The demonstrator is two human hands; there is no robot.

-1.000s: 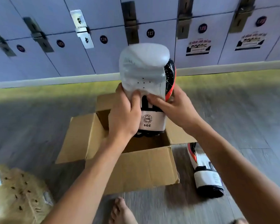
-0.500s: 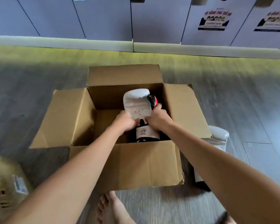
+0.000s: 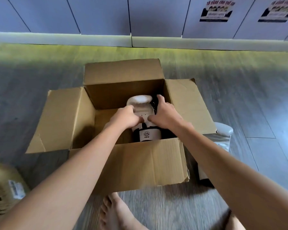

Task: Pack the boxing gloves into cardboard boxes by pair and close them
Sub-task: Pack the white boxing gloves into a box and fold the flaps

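Your left hand (image 3: 126,117) and right hand (image 3: 163,113) curl their fingers around the white padded boxing glove (image 3: 140,101), now lowered into the open brown cardboard box (image 3: 123,75); the pair is half packed, its white partner glove (image 3: 223,131) lying on the floor beside

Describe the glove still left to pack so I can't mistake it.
Find the open cardboard box mid-floor. Right of it, partly under its right flap, lies the loose boxing glove. Unlike the boxed glove gripped by left hand and right hand, it is outside and untouched.
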